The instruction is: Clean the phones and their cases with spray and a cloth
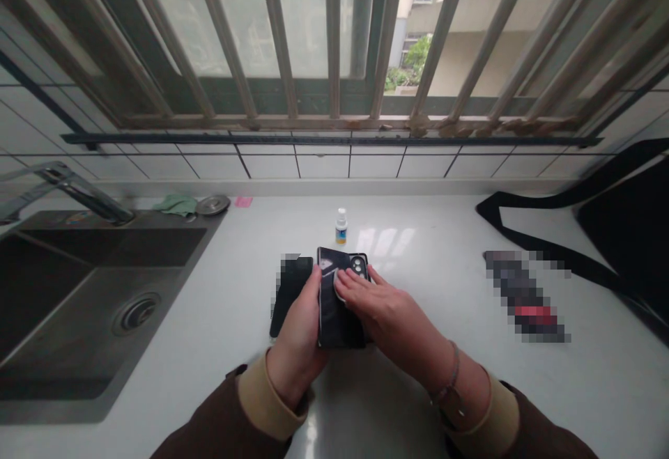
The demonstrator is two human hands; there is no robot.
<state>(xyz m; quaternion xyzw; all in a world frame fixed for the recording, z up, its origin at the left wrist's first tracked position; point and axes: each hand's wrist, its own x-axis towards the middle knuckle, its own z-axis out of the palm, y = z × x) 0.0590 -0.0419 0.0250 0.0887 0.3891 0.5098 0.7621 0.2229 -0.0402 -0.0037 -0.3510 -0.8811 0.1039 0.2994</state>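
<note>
My left hand (299, 330) is wrapped round a dark smartphone (337, 323), thumb along its left edge, tilted above the counter. My right hand (391, 313) lies across the phone's screen with its fingers together, pressing a small white pad (339, 288) against the glass. Most of that pad is under the fingers. A black phone case (359, 260) with camera cut-outs shows partly behind the phone's upper right corner. To the left of the phone, a flat black object (289, 299), partly pixelated, lies on the counter. Beyond the phone stands a small white bottle (341, 228) with a blue and yellow label.
The white counter (428, 250) runs below a barred window. On the left are a dark sink (67, 327), a faucet (88, 194), a green cloth (176, 204) and a metal strainer lid (212, 204). On the right lie a pixelated object (523, 295) and a black strap (548, 239).
</note>
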